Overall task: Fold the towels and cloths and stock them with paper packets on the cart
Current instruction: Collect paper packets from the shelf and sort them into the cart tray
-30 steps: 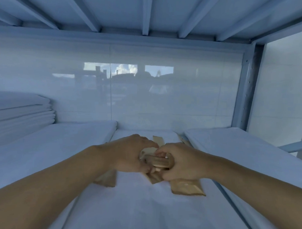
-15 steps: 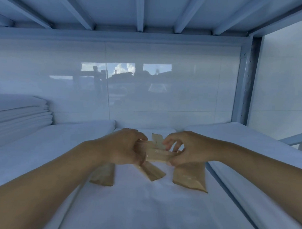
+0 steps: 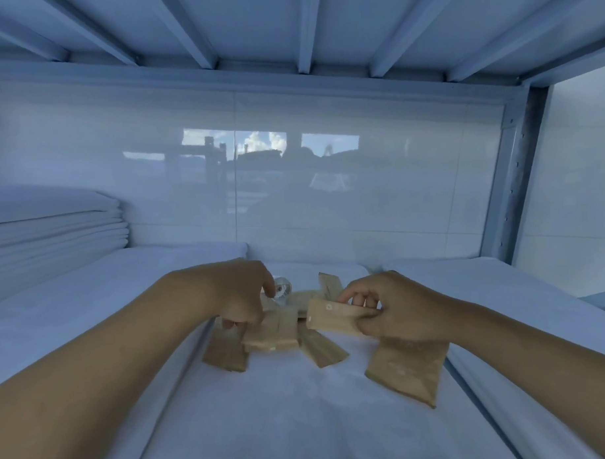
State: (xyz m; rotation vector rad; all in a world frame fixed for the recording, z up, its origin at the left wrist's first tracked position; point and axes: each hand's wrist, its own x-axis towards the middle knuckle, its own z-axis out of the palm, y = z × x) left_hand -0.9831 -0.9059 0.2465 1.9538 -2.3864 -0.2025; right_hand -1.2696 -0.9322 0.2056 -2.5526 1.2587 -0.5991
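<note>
Both hands have drawn apart since the earlier frames: the right hand (image 3: 396,308) has pulled one paper packet (image 3: 335,315) free of the cluster, and the left hand (image 3: 243,295) has come down onto the packets left behind.

Folded white towels (image 3: 54,231) are stacked on the shelf at far left, and a flat white cloth (image 3: 266,419) covers the shelf under the work.

Loose packets (image 3: 274,333) lie fanned on that cloth between the hands, nearer the left one. The right hand pinches its packet at one end, thumb below and fingers curled above. Its long axis runs sideways, free end pointing at the left hand, just above the pile. The left hand's fingers press down on the pile; whether they grip anything I cannot tell.

A small clear object (image 3: 282,290), perhaps a bottle, shows past the left fingers.

No writing is readable; the held packet shows only a small round mark.
</note>
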